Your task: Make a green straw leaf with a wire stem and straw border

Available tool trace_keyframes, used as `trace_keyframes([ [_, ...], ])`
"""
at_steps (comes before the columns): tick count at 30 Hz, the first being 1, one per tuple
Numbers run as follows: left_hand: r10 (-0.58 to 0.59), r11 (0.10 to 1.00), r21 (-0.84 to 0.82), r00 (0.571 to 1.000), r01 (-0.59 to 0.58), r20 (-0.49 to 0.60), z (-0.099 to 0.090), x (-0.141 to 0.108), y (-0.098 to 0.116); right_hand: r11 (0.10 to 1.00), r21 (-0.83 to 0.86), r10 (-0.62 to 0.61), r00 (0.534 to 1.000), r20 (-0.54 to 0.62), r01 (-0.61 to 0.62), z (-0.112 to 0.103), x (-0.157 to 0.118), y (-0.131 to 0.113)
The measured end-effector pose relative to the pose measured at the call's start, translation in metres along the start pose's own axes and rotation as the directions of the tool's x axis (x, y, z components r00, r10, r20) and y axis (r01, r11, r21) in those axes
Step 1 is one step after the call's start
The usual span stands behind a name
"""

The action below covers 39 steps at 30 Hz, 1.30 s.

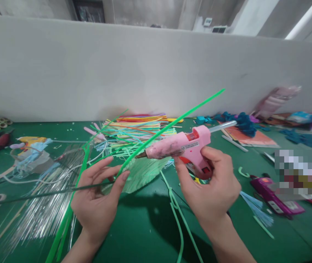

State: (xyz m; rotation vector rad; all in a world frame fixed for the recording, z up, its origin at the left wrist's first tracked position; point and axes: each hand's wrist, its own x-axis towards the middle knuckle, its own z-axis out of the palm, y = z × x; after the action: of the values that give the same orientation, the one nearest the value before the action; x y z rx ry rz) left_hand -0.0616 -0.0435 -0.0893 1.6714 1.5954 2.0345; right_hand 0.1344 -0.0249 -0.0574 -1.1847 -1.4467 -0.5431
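Observation:
My left hand (97,204) pinches a bright green pipe cleaner (183,116) between thumb and fingers. That strip slants up to the right. A light green ribbed leaf (146,175) sits just past the fingertips, and a thin dark green stem (48,192) runs from the same hand toward the left edge. My right hand (213,188) is wrapped round the grip of a pink hot glue gun (169,145). Its nozzle points left, right beside the pipe cleaner near the leaf; whether they touch I cannot tell. A clear glue stick (223,126) juts from the gun's back.
Bundled colourful pipe cleaners (136,128) lie behind the leaf. Clear thin rods (51,204) and a yellow glue gun (32,140) are at left, with a white cord (48,180) crossing. A purple device (276,197) lies at right. A pale partition (150,73) stands behind.

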Motion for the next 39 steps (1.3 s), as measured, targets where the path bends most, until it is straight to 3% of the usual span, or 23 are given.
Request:
trace_keyframes([
  [22,0.008,1.0,0.02,1.0,-0.008,-0.009,-0.0008,-0.0002,0.0001,1.0,0.0,0.008,1.0,-0.006,-0.008,-0.0002,-0.0006,0.0029],
  [31,0.015,1.0,0.008,1.0,-0.015,-0.019,0.0011,0.0007,0.0013,0.998,0.0,0.066,0.998,-0.005,-0.066,-0.0022,-0.0023,0.0102],
  [39,0.0,1.0,0.022,1.0,0.0,-0.004,-0.0017,-0.0005,-0.0003,0.999,0.015,0.042,0.999,0.004,-0.042,-0.0019,0.0001,0.0009],
])
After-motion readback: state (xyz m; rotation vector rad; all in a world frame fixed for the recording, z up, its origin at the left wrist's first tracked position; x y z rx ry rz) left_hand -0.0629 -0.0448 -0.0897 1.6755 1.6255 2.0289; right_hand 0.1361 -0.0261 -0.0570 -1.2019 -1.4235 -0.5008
